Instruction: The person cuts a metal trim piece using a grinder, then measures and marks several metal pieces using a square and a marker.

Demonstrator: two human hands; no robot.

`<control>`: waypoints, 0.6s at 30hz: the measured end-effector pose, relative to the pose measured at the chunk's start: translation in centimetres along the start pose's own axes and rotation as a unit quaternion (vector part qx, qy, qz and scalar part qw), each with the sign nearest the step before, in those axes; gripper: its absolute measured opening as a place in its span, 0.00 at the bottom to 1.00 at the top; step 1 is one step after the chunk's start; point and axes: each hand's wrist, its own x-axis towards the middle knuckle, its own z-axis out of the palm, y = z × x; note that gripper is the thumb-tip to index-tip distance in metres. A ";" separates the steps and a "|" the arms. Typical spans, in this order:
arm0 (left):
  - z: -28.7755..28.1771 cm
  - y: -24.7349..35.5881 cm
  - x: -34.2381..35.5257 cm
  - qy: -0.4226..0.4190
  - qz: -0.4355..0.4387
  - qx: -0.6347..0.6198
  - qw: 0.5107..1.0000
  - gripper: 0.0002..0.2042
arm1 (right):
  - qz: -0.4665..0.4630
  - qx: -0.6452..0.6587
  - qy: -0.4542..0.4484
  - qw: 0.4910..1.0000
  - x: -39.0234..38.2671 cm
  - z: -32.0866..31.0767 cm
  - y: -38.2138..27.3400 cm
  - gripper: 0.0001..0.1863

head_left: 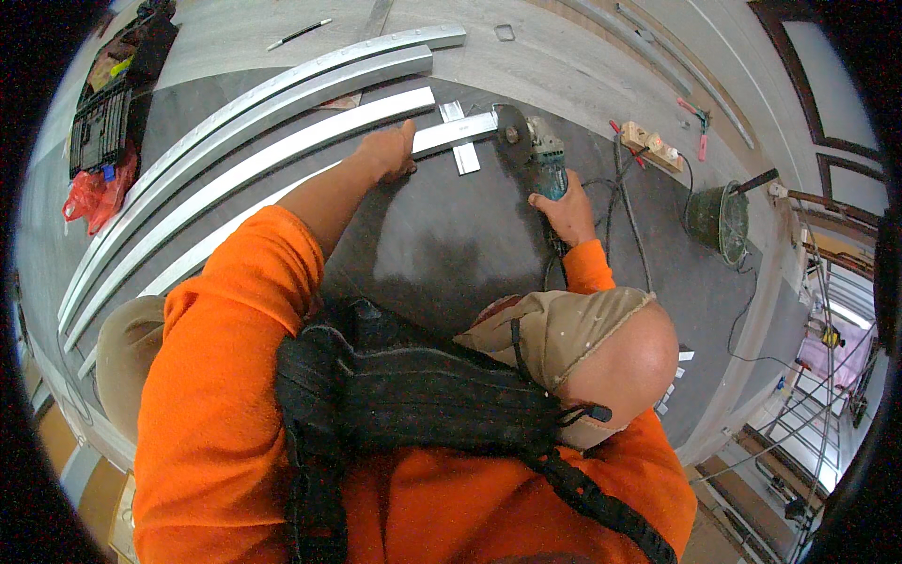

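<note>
My left hand (387, 151) is closed on a long silver metal profile (442, 140), which runs from the lower left toward the middle. Under that profile, near its right end, lies a short silver metal strip (466, 158), set crosswise. My right hand (567, 212) is wrapped round the teal body of an angle grinder (549, 158). The grinder's dark round disc (513, 134) stands at the profile's right end; whether it touches or is spinning I cannot tell.
Several more metal profiles (376, 70) lie to the left. A black toolbox (101, 127) and red plastic bag (97, 197) are at far left. On the right are a wooden socket block (652, 147), cables (631, 221), a pink-handled tool (702, 141) and a bucket (719, 224).
</note>
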 end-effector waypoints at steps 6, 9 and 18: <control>-0.5 0.6 -0.5 0.001 -0.011 -0.002 1.000 0.30 | 0.015 0.013 -0.019 1.000 0.0 -0.1 -0.2 0.39; -0.6 0.8 -0.7 0.003 -0.014 -0.008 1.000 0.30 | 0.018 0.024 -0.037 0.999 0.2 -0.2 -0.4 0.41; -0.5 1.1 -0.8 0.023 -0.011 -0.020 0.999 0.27 | -0.065 -0.002 -0.013 0.998 1.5 0.3 0.0 0.42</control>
